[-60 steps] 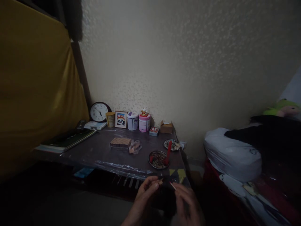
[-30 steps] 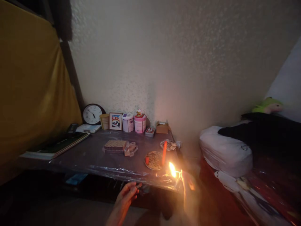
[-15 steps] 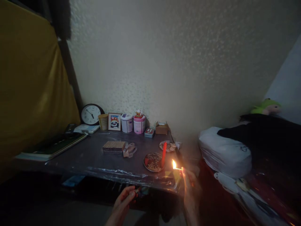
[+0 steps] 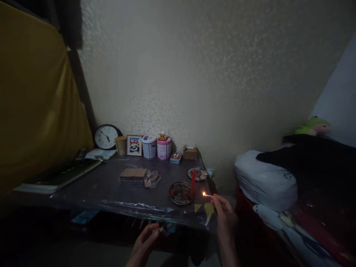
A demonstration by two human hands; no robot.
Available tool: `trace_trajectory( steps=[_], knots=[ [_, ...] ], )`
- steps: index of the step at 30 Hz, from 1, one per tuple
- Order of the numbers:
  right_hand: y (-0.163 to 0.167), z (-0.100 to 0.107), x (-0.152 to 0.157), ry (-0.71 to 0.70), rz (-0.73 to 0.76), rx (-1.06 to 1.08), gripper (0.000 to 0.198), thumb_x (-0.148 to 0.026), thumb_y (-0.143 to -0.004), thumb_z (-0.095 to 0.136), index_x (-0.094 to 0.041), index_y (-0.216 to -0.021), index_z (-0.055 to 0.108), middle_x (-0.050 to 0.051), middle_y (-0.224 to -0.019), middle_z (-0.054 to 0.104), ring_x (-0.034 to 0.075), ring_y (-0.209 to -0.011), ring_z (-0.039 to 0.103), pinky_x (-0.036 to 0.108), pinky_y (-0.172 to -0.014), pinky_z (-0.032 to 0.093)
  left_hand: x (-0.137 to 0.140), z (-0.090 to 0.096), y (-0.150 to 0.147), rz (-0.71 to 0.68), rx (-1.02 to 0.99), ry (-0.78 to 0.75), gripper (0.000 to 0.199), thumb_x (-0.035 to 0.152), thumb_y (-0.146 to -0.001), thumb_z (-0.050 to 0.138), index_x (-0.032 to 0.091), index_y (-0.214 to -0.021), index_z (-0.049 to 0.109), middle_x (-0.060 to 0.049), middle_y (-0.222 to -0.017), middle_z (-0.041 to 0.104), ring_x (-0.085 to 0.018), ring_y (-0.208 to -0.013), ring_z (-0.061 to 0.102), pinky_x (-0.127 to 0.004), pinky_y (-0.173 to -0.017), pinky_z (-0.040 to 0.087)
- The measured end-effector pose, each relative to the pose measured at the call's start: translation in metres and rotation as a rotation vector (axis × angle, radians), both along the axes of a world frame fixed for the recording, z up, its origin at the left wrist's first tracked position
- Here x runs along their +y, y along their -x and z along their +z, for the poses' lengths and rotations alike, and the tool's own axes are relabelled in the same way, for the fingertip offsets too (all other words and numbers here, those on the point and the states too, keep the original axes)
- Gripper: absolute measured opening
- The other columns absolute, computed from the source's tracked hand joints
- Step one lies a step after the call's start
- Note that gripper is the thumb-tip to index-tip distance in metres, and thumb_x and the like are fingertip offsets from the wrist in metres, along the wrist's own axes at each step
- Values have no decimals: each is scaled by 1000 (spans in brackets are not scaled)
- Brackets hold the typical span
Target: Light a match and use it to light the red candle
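The match (image 4: 208, 195) is burning: a small flame is showing at its tip, so the lighting looks done. The red candle (image 4: 192, 184) is standing upright in the dish (image 4: 180, 193) on the table (image 4: 111, 185), and its top is showing no flame, so it appears still unlit, with the flame yet to reach the wick.

The right hand (image 4: 224, 215) is pinching the match by its bare end, fingers pressed together around it, just off the table's near right corner. The match is lying nearly level, its long axis running left to right, and the burning tip is pointing left toward the candle, near it but not touching and well below its top.

The left hand (image 4: 144, 243) is hanging lower, in front of the table edge, its fingertips closed on something small and dark; it may be a matchbox (image 4: 164, 228), though the dim light is keeping that unsure.
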State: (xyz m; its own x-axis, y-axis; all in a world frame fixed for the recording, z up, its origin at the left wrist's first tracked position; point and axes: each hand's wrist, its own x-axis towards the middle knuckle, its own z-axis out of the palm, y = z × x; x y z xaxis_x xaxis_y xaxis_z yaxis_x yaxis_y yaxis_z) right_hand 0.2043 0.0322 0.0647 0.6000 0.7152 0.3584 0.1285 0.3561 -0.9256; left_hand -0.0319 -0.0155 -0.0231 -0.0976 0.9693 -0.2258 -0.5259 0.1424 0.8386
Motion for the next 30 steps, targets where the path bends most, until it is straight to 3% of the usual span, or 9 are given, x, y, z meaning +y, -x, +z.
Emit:
trace_trajectory(
  steps=[6, 30],
  knots=[
    [1, 4, 11, 28, 99, 110, 27, -40, -66, 68, -15, -77, 68, 5, -71, 72, 21, -71, 67, 26, -63, 50, -1, 2, 1, 6, 34, 3, 41, 45, -53, 77, 19, -84, 67, -10, -86, 74, -30, -91, 65, -39, -85, 43],
    [7, 17, 49, -59, 176, 250, 24, -37, -55, 75, -19, -69, 66, -3, -64, 68, 15, -63, 63, 26, -65, 49, 2, 1, 3, -23, 40, 2, 40, 45, -51, 78, 19, -79, 67, -7, -79, 73, -26, -87, 63, -35, -82, 43]
  ],
)
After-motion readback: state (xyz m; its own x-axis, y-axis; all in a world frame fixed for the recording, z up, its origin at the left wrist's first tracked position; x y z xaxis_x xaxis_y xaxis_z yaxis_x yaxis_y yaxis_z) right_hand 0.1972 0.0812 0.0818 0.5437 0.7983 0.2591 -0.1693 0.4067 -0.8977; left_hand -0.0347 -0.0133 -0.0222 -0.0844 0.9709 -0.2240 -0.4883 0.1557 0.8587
